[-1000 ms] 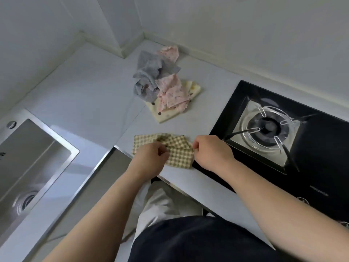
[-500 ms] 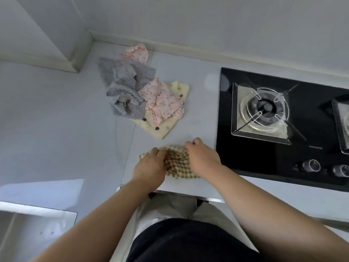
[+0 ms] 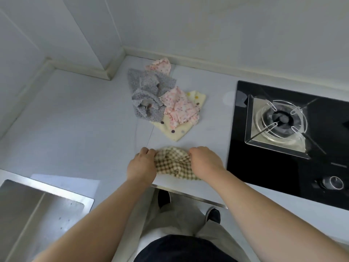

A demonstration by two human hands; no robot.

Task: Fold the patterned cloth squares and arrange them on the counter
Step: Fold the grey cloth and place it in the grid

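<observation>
Brown checked cloth (image 3: 172, 165) bunches between left fingers (image 3: 147, 151) and right fingers (image 3: 196, 149).

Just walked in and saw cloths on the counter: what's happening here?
A person is folding the checked cloth near the front edge of the counter, gripping one side with the left hand and the other with the right hand. Behind it, a grey cloth, a pink cloth and a yellow dotted cloth lie in a heap, not yet folded.

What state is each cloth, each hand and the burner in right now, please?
Checked cloth: bunched, gripped at both ends.
Left hand: grips that cloth's left edge.
Right hand: grips its right edge.
Grey cloth: crumpled, unfolded.
Yellow cloth: spread flat, partly covered.
Pink cloth: crumpled on the yellow cloth.
Burner: no flame visible.
</observation>
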